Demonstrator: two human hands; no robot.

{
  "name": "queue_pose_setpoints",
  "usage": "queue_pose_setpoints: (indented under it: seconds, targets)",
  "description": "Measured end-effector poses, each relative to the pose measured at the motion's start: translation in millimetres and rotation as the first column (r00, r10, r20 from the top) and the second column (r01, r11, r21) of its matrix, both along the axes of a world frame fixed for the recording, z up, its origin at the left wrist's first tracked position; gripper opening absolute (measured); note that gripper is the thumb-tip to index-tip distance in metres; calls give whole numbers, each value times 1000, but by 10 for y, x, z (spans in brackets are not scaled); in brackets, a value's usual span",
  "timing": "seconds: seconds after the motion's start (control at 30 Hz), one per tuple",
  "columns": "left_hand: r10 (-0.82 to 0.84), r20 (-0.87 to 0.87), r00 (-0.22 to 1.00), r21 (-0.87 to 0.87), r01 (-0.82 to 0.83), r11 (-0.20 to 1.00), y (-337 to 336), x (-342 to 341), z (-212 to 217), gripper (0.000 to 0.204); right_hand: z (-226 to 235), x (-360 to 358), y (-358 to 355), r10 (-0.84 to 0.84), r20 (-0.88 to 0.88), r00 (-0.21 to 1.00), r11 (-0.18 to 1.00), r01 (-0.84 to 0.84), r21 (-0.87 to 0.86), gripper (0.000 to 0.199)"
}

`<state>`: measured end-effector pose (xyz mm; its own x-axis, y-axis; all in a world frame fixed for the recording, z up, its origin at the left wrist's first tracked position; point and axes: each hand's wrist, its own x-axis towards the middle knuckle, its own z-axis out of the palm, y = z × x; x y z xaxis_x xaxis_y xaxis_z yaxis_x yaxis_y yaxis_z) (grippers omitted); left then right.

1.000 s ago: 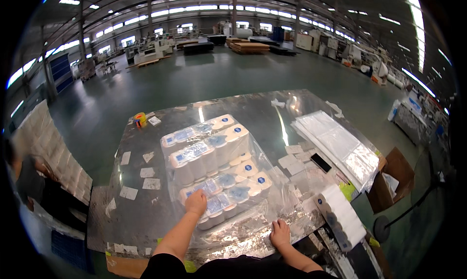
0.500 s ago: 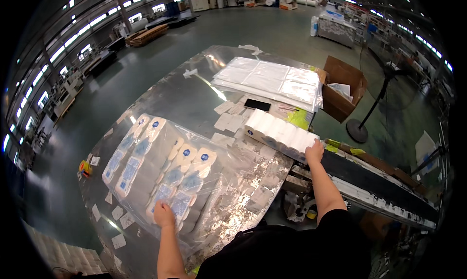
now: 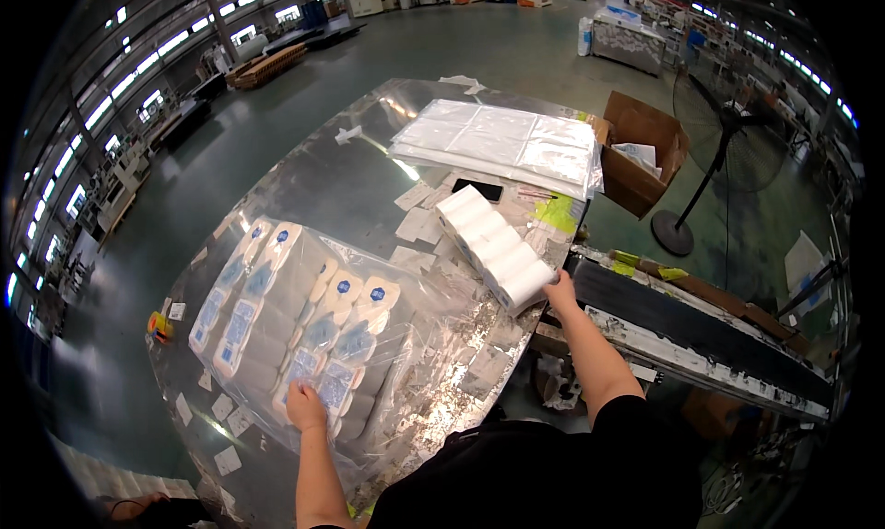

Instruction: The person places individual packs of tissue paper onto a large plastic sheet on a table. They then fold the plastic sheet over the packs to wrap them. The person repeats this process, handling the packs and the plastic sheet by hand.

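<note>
The step looks like shifting the roll pack point(image 3: 493, 243), at the bench point(image 3: 286, 193) edge, its end clamped in the right hand's point(image 3: 559, 291) fingers. Shifting calls for a firm hold. The left hand's point(image 3: 306, 405) fingers curl at the bag point(image 3: 277, 322); whether pinching, I cannot tell.

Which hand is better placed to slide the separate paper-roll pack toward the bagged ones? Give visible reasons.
Probably the right hand: it touches the near end of the separate paper-roll pack. The left hand is at the clear plastic bag, well away from that pack.
</note>
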<state>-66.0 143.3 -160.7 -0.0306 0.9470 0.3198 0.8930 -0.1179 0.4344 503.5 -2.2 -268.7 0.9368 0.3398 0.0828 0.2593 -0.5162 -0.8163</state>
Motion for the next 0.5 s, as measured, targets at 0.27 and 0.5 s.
queue_pose_setpoints:
  seconds: [0.27,0.5]
  targets:
    - [28,-6,1000,-5,-28,1000,-24,-71,-77,15,27,-600,-254,452,-567,689,888,-293,354,50]
    - [32,-2,999,-44,-32,999,-61,-8,46,15,237,-1069,-1288,509,-856,90,737,-559,380,43]
